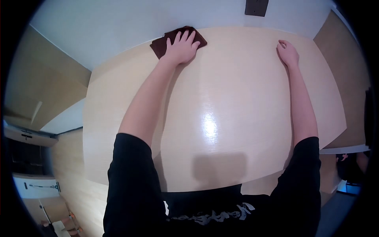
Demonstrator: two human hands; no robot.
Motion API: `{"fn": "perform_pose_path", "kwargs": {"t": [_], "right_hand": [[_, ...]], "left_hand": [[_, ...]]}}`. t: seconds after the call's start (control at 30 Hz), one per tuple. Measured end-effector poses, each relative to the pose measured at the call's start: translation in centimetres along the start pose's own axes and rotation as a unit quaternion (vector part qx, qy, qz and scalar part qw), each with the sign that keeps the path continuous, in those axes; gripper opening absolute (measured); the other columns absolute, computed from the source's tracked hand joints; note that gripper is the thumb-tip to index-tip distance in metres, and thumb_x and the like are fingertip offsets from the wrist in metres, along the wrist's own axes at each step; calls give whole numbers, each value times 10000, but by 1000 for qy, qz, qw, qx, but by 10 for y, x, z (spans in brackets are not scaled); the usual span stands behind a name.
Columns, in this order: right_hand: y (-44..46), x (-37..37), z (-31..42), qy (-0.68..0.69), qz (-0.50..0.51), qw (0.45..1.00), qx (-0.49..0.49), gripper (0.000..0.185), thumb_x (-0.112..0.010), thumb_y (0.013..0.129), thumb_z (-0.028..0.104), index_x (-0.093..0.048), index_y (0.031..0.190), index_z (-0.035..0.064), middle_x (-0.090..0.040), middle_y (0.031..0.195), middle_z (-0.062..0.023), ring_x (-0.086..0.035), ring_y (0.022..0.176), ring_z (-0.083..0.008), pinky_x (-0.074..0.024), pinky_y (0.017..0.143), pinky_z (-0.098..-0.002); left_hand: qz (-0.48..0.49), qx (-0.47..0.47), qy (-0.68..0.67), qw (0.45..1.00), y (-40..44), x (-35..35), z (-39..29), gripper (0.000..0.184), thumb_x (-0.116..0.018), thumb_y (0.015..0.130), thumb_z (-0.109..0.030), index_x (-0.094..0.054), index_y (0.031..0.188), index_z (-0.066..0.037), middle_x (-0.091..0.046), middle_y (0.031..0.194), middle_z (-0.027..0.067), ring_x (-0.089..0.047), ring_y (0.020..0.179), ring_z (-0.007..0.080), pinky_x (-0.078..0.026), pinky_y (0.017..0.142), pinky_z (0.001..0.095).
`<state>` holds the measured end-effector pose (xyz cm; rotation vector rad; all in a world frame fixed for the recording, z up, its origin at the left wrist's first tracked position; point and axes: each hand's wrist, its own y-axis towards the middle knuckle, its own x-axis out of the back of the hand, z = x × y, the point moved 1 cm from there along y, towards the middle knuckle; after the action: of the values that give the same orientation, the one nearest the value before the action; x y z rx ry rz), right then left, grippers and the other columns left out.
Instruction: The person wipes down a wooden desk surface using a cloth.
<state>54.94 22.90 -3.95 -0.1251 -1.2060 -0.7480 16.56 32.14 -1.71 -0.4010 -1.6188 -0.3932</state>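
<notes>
My left hand (pixel 182 48) lies with fingers spread on a folded dark brown cloth (pixel 159 47), pressing it to the tabletop at the far edge, by the wall. The cloth's corners stick out on both sides of the hand. At the far right of the pale wooden table (pixel 237 91), my right hand (pixel 288 53) rests on the surface with its fingers curled in. Nothing shows in that hand, though the inside of the palm is hidden.
A white wall (pixel 118 27) runs behind the table and carries a dark outlet plate (pixel 256 7). Wooden panels stand at the left (pixel 51 75) and right (pixel 341 79). Part of another person (pixel 349 166) shows at the lower right. Light glares off the tabletop.
</notes>
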Motion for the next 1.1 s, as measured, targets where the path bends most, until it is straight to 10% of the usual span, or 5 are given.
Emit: {"fn": "perform_pose_path", "kwargs": {"t": [0.6, 1.1], "right_hand": [[16, -5, -10, -21, -9, 999, 32, 452, -471, 865, 414, -591, 1238, 187, -593, 1257, -68, -544, 1174, -271, -420, 984, -394], [17, -5, -20, -21, 2, 999, 44, 453, -472, 871, 373, -570, 1257, 160, -565, 1294, -80, -525, 1193, -279, -415, 990, -391]], "left_hand": [[99, -127, -91, 983, -367, 41, -72, 747, -684, 748, -298, -398, 1401, -77, -283, 1495, 159, -230, 1390, 381, -186, 1037, 672], [62, -39, -84, 994, -370, 40, -71, 745, -653, 788, -360, -379, 1402, -37, -254, 1492, 216, -219, 1369, 451, -195, 1056, 633]]}}
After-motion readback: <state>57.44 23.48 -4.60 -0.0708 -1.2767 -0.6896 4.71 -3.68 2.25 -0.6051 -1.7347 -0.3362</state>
